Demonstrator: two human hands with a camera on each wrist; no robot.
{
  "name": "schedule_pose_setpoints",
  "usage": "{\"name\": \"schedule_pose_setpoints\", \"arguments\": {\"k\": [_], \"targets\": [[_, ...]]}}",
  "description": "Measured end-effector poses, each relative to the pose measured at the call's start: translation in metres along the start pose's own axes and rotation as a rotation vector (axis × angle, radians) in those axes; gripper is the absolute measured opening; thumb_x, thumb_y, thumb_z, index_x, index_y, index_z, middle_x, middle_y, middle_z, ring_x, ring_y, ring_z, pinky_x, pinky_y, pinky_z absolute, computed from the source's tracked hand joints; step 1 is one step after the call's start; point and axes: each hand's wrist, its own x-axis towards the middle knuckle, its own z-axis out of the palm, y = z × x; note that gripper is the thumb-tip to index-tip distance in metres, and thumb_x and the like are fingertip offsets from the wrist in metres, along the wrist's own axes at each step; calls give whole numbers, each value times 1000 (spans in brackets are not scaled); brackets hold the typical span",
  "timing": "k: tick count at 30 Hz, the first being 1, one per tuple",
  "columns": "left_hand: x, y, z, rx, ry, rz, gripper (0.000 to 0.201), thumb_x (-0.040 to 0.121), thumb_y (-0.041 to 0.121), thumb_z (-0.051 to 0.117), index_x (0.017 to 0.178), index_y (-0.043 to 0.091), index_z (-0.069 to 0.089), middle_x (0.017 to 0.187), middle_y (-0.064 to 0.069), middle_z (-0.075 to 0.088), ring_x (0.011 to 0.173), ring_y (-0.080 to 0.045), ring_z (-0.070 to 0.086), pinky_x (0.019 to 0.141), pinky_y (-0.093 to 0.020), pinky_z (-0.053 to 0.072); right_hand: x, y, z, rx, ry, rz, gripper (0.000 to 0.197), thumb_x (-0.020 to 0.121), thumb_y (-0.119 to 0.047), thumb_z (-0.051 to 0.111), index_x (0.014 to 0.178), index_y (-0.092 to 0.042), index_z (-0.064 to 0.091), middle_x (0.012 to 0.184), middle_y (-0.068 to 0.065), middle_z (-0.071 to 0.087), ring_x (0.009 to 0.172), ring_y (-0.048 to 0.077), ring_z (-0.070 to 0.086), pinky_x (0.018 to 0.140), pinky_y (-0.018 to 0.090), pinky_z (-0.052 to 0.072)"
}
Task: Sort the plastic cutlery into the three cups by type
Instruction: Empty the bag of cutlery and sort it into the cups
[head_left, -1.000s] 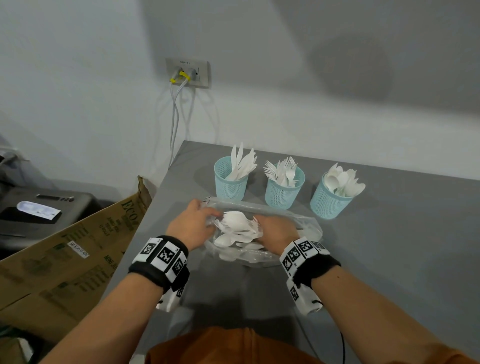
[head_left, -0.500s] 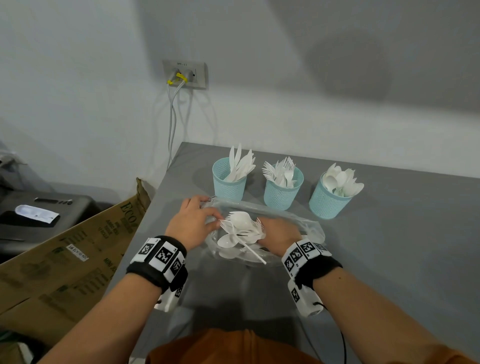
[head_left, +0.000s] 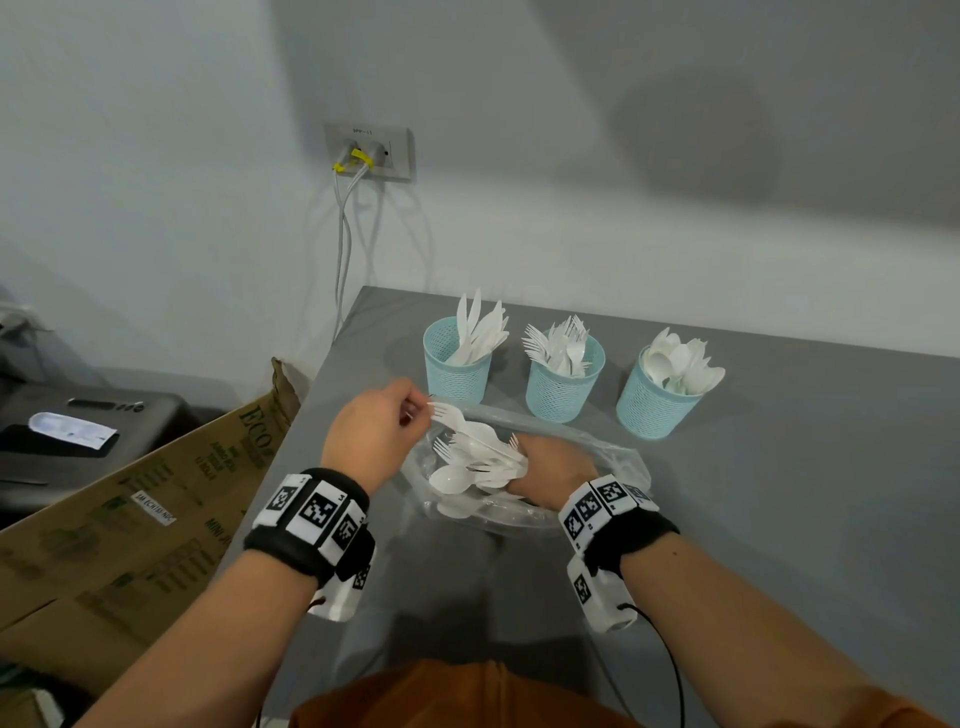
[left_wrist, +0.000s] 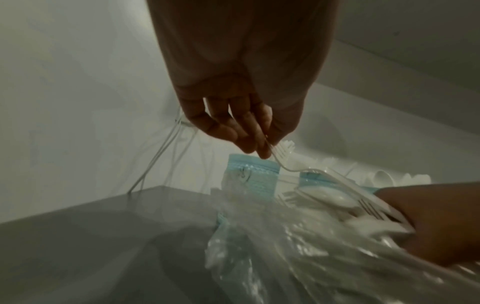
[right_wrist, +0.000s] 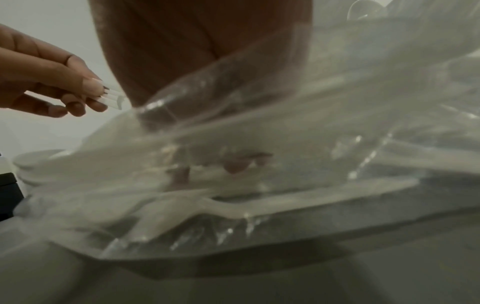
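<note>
Three teal mesh cups stand in a row: the knife cup (head_left: 457, 371), the fork cup (head_left: 563, 389) and the spoon cup (head_left: 652, 408). In front of them lies a clear plastic bag (head_left: 618, 462) of mixed white cutlery. My left hand (head_left: 415, 410) pinches a white fork (head_left: 449, 415) by its tined end, just above the bag's left side; the same fork (left_wrist: 291, 167) slants down toward the pile. My right hand (head_left: 524, 467) is inside the bag and grips a bundle of forks and spoons (head_left: 480, 452). Its fingertips (right_wrist: 233, 164) show blurred through the plastic.
The grey table (head_left: 779, 519) ends at its left edge close to my left wrist. Beyond that edge stands an open cardboard box (head_left: 130, 519). Cables (head_left: 343, 234) hang from a wall socket behind the table's corner.
My left hand left the bag's rim, took a fork from the bundle and is drawing it up and to the left. The right hand keeps holding the bundle in the bag.
</note>
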Motion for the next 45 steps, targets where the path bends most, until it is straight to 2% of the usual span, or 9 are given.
{"name": "schedule_pose_setpoints", "arguments": {"k": [9,14,19,23,28,31,36,40,45], "targets": [[-6,13,15,99,-97,176,9,85,35,65,87,28,69,79,14,61,77,-7,53,65,-25,45,1,-8,4,38,48,42,22,82,-38,63,89,-18,57,97,5,68,93,26,63,73,31,46],[-6,10,20,-83,5,88,31,87,50,59,110,30,62,99,9,50,92,-7,48,78,-23,43,3,-6,-3,162,83,47,29,87,-37,60,104,-14,60,99,2,67,89,22,61,73,31,44],[-10,9,26,-517,118,-220,19,90,2,49,99,16,39,92,2,44,84,-17,46,77,-28,41,4,-13,-29,391,238,7,27,87,-28,64,108,-11,61,86,-2,61,78,17,55,71,26,41],[-9,26,35,-536,-178,-162,35,80,-2,59,92,30,50,95,6,54,80,-8,53,75,-24,43,6,-36,-36,704,347,-27,13,86,-28,67,91,-16,63,70,-6,65,64,11,61,65,26,48],[1,40,40,-560,-407,-150,76,71,14,78,136,16,38,123,3,58,111,-9,57,97,-32,50,19,-49,-19,925,464,-24,48,71,-57,71,102,-20,63,98,3,70,97,20,66,89,43,53],[-2,49,40,-476,-550,-77,83,75,12,75,143,18,27,119,7,55,99,-2,57,79,-9,49,29,-45,-6,935,463,26,63,59,-81,62,105,-38,59,106,-5,66,113,25,57,101,50,42],[-1,51,51,-623,-357,-90,82,80,-1,67,146,17,21,125,2,57,115,-16,58,94,-29,52,22,-49,-11,915,292,-7,45,68,-76,53,107,-56,62,134,-12,52,130,16,41,115,46,24],[1,44,65,-680,-281,-29,69,89,-3,50,148,21,24,137,5,52,127,-10,49,102,-26,45,30,-43,3,894,231,69,100,47,-95,51,128,-37,53,131,-6,57,126,19,48,111,45,34],[0,43,64,-817,-125,-23,55,92,-2,52,143,10,33,131,4,56,120,2,53,98,-17,45,7,-59,-25,1078,280,-37,62,67,-38,83,121,-31,54,119,-7,64,114,10,60,104,39,45]]}}
